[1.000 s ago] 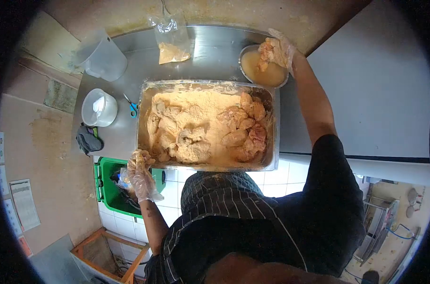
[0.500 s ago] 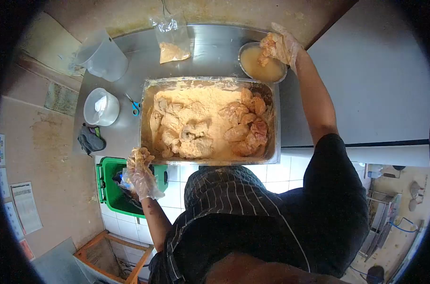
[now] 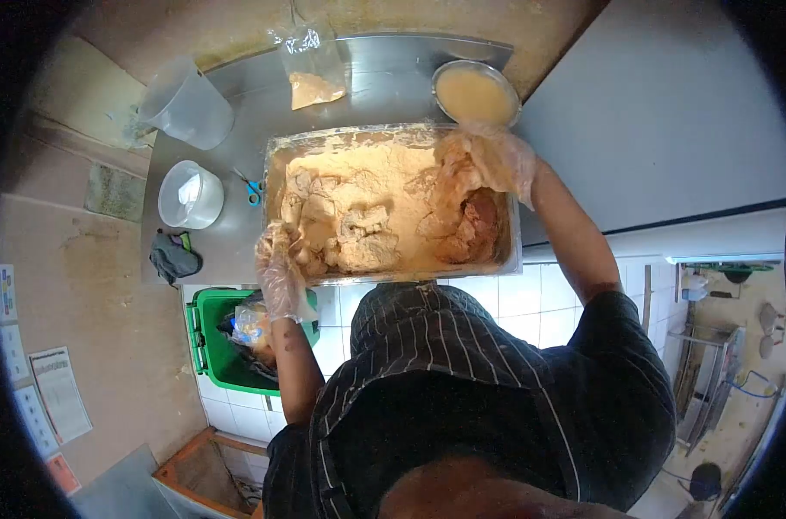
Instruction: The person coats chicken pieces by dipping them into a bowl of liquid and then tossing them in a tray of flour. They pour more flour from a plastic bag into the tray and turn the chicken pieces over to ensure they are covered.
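Observation:
A deep metal tray [image 3: 393, 133] holds pale breading flour [image 3: 384, 160] and several chicken pieces. Coated chicken [image 3: 369, 248] lies at the left and middle; darker, wetter chicken [image 3: 472, 238] is at the right end. Over that end, my gloved right hand [image 3: 501, 163] appears closed on a wet piece of chicken [image 3: 452, 164], though motion blurs both. My left hand [image 3: 281, 268], in a clear glove, is at the tray's near left corner. Its flour-caked fingers are loosely apart and hold nothing I can see. Beyond the tray stands a bowl [image 3: 476, 93] of cloudy liquid.
On the steel table are a bag of breading [image 3: 315, 88], a clear jug [image 3: 188, 105], a white tub [image 3: 191, 195], blue-handled scissors [image 3: 254, 192] and a grey cloth [image 3: 175, 258]. Below the table's front edge stands a green bin [image 3: 204, 350]. A wall panel [image 3: 661, 121] bounds the right side.
My right hand has brought the chicken from above the bowl down over the tray's right end. My left hand has risen from beside the tray to its near left corner.

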Demonstrator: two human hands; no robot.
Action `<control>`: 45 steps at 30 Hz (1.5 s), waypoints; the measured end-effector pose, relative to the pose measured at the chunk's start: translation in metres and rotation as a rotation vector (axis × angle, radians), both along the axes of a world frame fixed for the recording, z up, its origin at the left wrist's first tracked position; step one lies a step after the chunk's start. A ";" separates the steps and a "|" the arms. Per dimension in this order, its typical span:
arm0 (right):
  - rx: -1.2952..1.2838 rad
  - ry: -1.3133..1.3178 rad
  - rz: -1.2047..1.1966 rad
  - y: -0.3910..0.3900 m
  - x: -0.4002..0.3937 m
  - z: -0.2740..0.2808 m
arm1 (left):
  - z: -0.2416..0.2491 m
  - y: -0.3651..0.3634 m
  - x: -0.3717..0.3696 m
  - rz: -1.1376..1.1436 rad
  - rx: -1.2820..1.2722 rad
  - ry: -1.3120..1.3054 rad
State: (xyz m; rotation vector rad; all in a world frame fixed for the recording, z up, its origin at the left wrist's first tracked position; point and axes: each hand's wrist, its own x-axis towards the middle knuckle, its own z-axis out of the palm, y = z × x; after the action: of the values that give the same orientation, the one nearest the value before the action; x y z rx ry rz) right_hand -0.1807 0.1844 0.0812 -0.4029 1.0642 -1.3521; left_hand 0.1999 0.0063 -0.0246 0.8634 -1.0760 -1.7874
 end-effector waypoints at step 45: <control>-0.023 1.273 0.538 -0.075 0.113 -0.171 | -0.014 -0.031 -0.083 -0.742 -0.983 -0.902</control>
State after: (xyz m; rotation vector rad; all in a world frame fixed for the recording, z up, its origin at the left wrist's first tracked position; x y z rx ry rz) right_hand -0.0678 0.1090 -0.0901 -1.5602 1.7558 -0.5155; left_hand 0.1172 -0.0244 -0.0389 0.6324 -2.8095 -1.0004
